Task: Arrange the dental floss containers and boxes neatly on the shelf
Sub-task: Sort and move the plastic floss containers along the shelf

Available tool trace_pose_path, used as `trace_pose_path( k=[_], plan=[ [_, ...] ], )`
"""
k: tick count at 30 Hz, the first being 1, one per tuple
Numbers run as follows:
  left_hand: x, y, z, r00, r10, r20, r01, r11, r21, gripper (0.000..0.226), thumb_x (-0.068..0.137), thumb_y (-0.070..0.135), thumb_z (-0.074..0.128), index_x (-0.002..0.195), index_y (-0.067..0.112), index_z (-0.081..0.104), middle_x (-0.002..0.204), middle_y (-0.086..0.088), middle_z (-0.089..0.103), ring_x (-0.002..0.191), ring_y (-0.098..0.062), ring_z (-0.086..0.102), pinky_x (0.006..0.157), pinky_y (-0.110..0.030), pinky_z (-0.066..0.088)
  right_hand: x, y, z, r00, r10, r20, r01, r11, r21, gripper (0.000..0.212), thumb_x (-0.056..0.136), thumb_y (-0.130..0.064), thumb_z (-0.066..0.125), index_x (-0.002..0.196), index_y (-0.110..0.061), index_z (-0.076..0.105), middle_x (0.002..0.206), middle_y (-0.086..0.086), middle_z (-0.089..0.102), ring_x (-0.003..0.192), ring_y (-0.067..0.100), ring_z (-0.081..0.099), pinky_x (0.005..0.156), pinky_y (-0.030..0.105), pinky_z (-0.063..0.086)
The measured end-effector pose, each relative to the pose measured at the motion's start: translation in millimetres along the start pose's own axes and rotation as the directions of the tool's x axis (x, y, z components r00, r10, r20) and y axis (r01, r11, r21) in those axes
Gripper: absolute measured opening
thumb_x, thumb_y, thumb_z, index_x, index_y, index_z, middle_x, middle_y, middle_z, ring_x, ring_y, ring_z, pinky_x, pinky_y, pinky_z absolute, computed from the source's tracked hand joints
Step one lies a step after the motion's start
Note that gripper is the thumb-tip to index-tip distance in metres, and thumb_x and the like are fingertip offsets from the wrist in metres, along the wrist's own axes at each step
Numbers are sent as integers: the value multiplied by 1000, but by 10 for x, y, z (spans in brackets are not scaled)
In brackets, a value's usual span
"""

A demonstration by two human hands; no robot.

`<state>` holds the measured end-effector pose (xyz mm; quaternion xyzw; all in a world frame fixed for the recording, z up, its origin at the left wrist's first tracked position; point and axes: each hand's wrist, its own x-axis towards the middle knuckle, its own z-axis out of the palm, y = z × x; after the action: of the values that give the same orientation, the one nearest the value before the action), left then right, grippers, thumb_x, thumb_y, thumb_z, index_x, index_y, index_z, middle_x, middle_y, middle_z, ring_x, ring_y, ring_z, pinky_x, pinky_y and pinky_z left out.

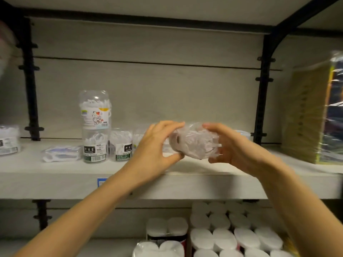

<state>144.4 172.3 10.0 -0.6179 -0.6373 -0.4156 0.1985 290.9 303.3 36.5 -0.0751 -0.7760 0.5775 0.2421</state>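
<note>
- So both hands are up at the shelf [55, 175] with one clear floss container [194, 141] held between them, tipped on its side, just above the front part of the board and roughly mid-shelf.
- Left hand [157, 145] has one end of it: fingers curled over the top, thumb underneath, a medium-wide grip closed around that end.
- Right hand [228, 147] cups the other end the same way, fingers over and thumb below. Neither hand is loose; both are in contact with the plastic.
- How it'll handle, my guess: thin clear plastic full of little floss picks, so very light, a bit slick, and the wall probably flexes if squeezed hard. Contents likely rattle and shift when it's turned.
- Best hold is probably around the body near the ends, like now, not pinching the lid, which might pop.
- Rest of the stock: a cat-label container [95, 110] stacked on a dark-label container [95, 147], another dark-label one [121, 145] right beside it, and a flat floss pack [62, 153] lying just left of those.
- There's one more tub [9, 140] at the far left edge, well apart from the group.
- It looks like the held one needs standing upright next to that row. The stack of two looks tippy, so don't bump it.
</note>
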Motion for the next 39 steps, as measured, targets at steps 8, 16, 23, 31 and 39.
trace_pose_path(
  k=[8,16,23,31,39],
  plan=[
    [12,170,-25,966,-102,-239,65,985,-160,57,56,60,68,102,27,61,90,14,64,76,-4,59,63,-14,48,53,-103,-32,986,-126,106,135,988,-82,70,70,-58,64,120,-10,57,89,2,62,59,5,51,59,17,49],
    [-143,139,-41,979,-201,-38,182,941,-286,72,51,60,73,118,37,56,83,6,71,86,-4,65,86,-24,53,62,-136,69,993,-119,-20,112,971,-210,72,71,-70,55,110,-10,63,102,23,67,82,37,55,91,49,48],
    [-202,198,-78,979,-205,8,199,944,-264,63,52,56,79,108,51,51,90,12,72,92,2,64,87,-16,49,32,-64,80,982,-171,-82,141,946,-292,71,69,-68,55,113,-12,54,107,17,66,84,23,56,85,48,51],
    [32,607,229,986,-163,42,168,975,-147,50,55,59,68,101,49,51,84,26,70,89,12,60,72,-3,44,-373,51,-278,865,-462,-195,281,770,-573,64,66,-70,59,119,-40,39,108,-20,60,93,-2,61,71,16,53],
    [699,1106,956,997,19,73,-34,979,202,49,86,48,52,129,26,48,117,11,56,113,-8,48,92,-25,40,-525,-75,-1485,932,-309,-192,70,670,-739,81,56,-80,50,117,-28,40,104,-6,62,89,12,63,80,39,56]
  ],
)
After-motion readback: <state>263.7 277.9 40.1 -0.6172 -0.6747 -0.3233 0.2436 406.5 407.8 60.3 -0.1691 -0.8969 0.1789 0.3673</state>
